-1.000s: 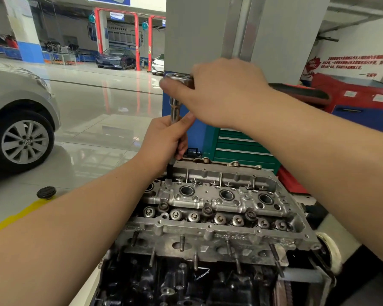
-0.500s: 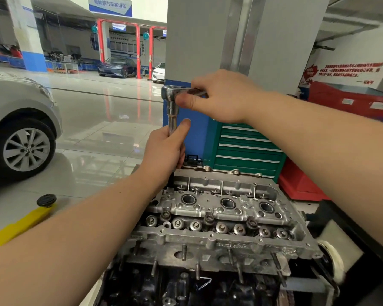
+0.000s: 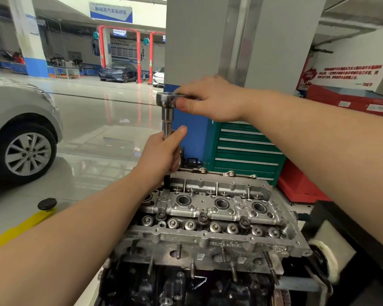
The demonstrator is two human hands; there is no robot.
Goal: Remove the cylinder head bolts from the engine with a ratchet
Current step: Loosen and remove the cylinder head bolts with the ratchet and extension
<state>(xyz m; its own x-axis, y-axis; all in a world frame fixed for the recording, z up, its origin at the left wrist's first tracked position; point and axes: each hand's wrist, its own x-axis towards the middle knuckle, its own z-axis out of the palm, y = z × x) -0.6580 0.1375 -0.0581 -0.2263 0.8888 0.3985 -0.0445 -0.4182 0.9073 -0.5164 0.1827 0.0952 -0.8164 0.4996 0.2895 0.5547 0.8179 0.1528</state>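
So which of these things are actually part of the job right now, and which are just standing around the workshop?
Part of the job:
- ratchet, handle gripped by the right hand
- extension bar, gripped by the left hand
- cylinder head on the engine

Just standing about:
- green tool cabinet
- silver car
- red bench
- black round pad on a yellow arm

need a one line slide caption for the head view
Right hand grips the ratchet handle while the left hand steadies its upright extension over the cylinder head's far-left corner.

Bare forearms, no sleeves, bare hands
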